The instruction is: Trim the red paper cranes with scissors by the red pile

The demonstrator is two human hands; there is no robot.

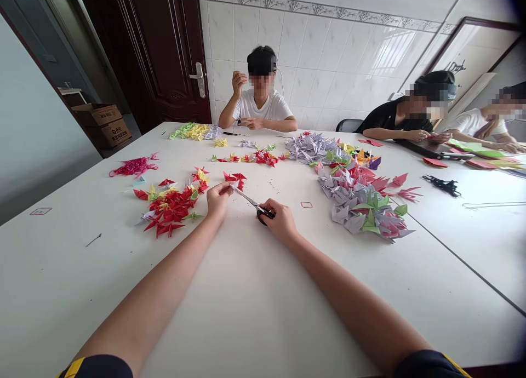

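Observation:
My left hand (219,200) pinches a small pale lilac paper piece (234,185) at its fingertips; whether it is a whole folded crane is too small to tell. Scissors (250,200) with black handles are gripped in my right hand (280,220), fingers in the loops. Their blades point left and reach the pale piece. Just beyond the fingertips lie red paper cranes (235,177). Left of my left hand spreads a heap of mostly red cranes (170,204), mixed with yellow and green. To the right of my right hand is a larger heap of greyish-lilac and pink cranes (349,200).
Magenta cord (133,166) lies bunched at the left, black cord (441,185) at the right. A row of red and yellow cranes (263,158) crosses the white table (230,312). A person (263,107) sits opposite; two more people work at the right by coloured paper (485,153).

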